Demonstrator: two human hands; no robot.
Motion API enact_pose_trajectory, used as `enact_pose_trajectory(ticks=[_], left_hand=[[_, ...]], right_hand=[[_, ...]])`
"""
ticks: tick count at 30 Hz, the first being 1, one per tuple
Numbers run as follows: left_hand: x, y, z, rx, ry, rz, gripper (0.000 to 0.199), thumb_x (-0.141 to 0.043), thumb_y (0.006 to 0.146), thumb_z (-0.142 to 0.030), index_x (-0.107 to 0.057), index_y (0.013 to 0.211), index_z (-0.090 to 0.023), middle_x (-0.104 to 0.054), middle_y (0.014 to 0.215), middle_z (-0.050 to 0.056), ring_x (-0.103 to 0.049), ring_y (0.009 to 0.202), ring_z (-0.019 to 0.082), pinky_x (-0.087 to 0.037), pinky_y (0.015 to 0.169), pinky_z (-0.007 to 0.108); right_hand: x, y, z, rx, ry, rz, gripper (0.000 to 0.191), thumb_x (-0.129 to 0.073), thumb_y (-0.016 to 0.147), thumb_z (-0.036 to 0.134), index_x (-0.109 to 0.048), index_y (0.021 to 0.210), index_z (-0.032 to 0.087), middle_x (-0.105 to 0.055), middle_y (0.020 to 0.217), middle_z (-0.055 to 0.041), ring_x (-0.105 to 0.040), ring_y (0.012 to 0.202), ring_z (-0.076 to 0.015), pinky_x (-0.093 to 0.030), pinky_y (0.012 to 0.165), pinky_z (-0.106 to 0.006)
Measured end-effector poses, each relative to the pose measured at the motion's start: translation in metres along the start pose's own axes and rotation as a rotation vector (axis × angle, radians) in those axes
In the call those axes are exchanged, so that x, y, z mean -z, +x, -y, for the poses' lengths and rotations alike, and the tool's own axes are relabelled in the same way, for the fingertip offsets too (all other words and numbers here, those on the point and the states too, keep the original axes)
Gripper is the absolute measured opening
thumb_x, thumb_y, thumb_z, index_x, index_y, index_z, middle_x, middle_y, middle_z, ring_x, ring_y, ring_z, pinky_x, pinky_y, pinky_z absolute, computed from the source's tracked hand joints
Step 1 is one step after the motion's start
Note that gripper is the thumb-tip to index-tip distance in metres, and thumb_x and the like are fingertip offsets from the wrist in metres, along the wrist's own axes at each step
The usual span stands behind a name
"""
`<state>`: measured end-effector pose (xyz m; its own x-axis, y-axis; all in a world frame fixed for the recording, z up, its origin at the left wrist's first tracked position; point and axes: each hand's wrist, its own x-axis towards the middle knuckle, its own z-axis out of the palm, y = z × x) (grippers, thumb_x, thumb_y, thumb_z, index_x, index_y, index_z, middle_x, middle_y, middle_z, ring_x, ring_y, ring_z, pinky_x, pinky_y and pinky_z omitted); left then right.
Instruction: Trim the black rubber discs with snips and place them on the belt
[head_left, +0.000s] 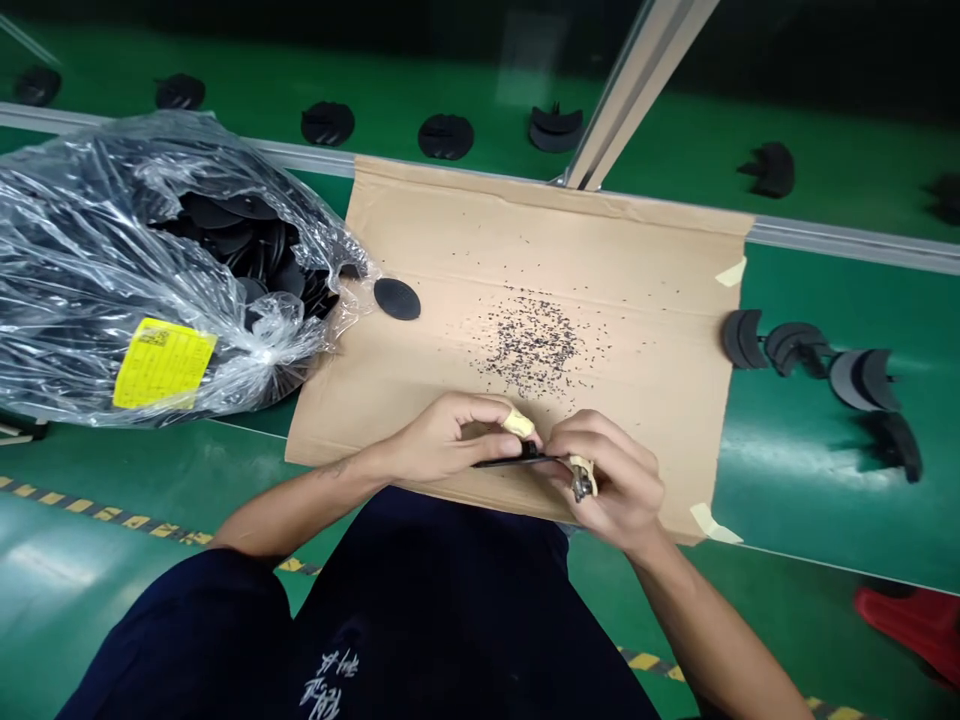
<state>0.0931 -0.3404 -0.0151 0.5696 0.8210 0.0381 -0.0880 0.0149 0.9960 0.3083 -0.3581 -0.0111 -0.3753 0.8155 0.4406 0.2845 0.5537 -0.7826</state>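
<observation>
My left hand [457,437] grips a thin black plastic disc [504,462], seen nearly edge-on, with a small raised piece on its upper face. Yellowish tape wraps a fingertip of that hand. Fingers curled, my right hand [611,475] meets the disc's right end. A small metal-ended tool [581,484] pokes out of its grasp beside more yellowish tape; the fingers hide the tool's other parts. Both hands are over the front edge of a cardboard sheet [645,360]. Many tiny black scraps [534,342] lie scattered on the cardboard beyond them.
At left, a clear plastic bag [67,270] with a yellow label [165,363] holds many black discs [232,235]. A loose black disc [397,299] lies beside it. Several curved black parts [795,345] sit at right. A metal frame post [637,90] rises behind the cardboard.
</observation>
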Motion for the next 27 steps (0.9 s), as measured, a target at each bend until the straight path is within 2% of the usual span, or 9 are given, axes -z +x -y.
enact_pose_trajectory(ticks=[3, 5, 7, 11, 16, 24, 27], left_hand=[[-0.009, -0.005, 0.010, -0.063, 0.034, -0.101, 0.046, -0.066, 0.091, -0.051, -0.070, 0.120, -0.015, -0.074, 0.114, 0.014, -0.072, 0.106, 0.021, -0.059, 0.092, 0.031], [-0.013, -0.009, 0.013, -0.126, 0.171, -0.212, 0.040, -0.075, 0.088, -0.039, -0.070, 0.119, -0.016, -0.075, 0.108, 0.011, -0.072, 0.100, 0.020, -0.059, 0.090, 0.031], [-0.014, -0.012, 0.012, -0.186, 0.325, -0.276, 0.026, -0.074, 0.089, -0.028, -0.073, 0.112, -0.017, -0.076, 0.099, 0.009, -0.071, 0.092, 0.018, -0.059, 0.086, 0.032], [-0.008, -0.014, 0.005, -0.259, 0.484, -0.261, 0.024, -0.070, 0.091, -0.020, -0.073, 0.115, -0.021, -0.076, 0.102, 0.009, -0.069, 0.094, 0.018, -0.058, 0.084, 0.034], [-0.006, -0.011, 0.000, -0.271, 0.514, -0.270, 0.027, -0.073, 0.089, -0.019, -0.072, 0.116, -0.018, -0.077, 0.097, 0.008, -0.070, 0.090, 0.018, -0.058, 0.082, 0.032], [-0.009, -0.010, -0.003, -0.324, 0.498, -0.247, 0.025, -0.073, 0.089, -0.020, -0.072, 0.114, -0.017, -0.078, 0.094, 0.008, -0.072, 0.087, 0.018, -0.060, 0.080, 0.033], [-0.008, -0.010, -0.003, -0.334, 0.499, -0.241, 0.025, -0.073, 0.089, -0.019, -0.073, 0.114, -0.017, -0.079, 0.094, 0.008, -0.072, 0.088, 0.018, -0.060, 0.080, 0.034]], right_hand=[[0.000, 0.002, 0.000, -0.037, -0.057, -0.025, 0.018, -0.072, 0.085, 0.009, -0.064, 0.096, 0.021, -0.067, 0.086, -0.0058, -0.067, 0.075, -0.0185, -0.057, 0.064, -0.033], [0.004, 0.005, 0.000, -0.037, -0.028, 0.059, 0.019, -0.071, 0.086, 0.010, -0.065, 0.101, 0.020, -0.068, 0.089, -0.0070, -0.068, 0.079, -0.0194, -0.058, 0.066, -0.033], [0.012, 0.008, 0.000, -0.039, -0.015, 0.135, 0.021, -0.070, 0.087, 0.013, -0.066, 0.106, 0.020, -0.070, 0.092, -0.0082, -0.069, 0.081, -0.0202, -0.058, 0.067, -0.033], [0.029, 0.010, -0.002, -0.048, -0.248, 0.157, 0.023, -0.062, 0.089, 0.012, -0.065, 0.111, 0.021, -0.073, 0.095, -0.0096, -0.070, 0.083, -0.0230, -0.056, 0.070, -0.036], [0.033, 0.009, -0.006, 0.071, -0.516, 0.263, 0.021, -0.055, 0.090, 0.014, -0.061, 0.109, 0.018, -0.072, 0.091, -0.0098, -0.065, 0.075, -0.0230, -0.050, 0.064, -0.035], [0.032, 0.012, -0.003, 0.086, -0.602, 0.301, 0.015, -0.053, 0.094, 0.017, -0.063, 0.105, 0.020, -0.066, 0.078, -0.0051, -0.058, 0.065, -0.0194, -0.041, 0.060, -0.032], [0.031, 0.014, -0.002, 0.117, -0.684, 0.332, 0.016, -0.049, 0.095, 0.016, -0.065, 0.098, 0.020, -0.063, 0.070, -0.0034, -0.055, 0.061, -0.0183, -0.039, 0.057, -0.032]])
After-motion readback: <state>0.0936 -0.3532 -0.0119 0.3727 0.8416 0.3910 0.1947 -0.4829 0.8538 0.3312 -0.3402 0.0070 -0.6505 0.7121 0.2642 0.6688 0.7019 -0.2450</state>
